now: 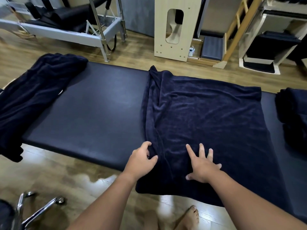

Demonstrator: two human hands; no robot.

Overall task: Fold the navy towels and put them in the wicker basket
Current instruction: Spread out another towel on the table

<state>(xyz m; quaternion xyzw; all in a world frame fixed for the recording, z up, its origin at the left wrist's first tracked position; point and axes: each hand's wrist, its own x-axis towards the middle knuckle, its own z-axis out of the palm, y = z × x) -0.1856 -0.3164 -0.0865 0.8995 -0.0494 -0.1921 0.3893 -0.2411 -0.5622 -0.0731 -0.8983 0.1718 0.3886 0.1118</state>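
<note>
A long dark padded counter (93, 110) ran across the room on a wood floor (54, 173). 1 navy towel (207, 123) lay spread flat over its right half, w/ its near edge hanging off the front and its left edge bunched in long folds. A 2nd towel (33, 90) lay crumpled at the left end, draping off the side. A 3rd dark pile (294, 107) sat at the far right, partly out of frame. Left hand (141, 161): grip closed, fingers pinching the bunched left edge near the front. Right hand (203, 165): grip wide, fingers splayed flat, pressing on the spread towel. No basket seen.
</note>
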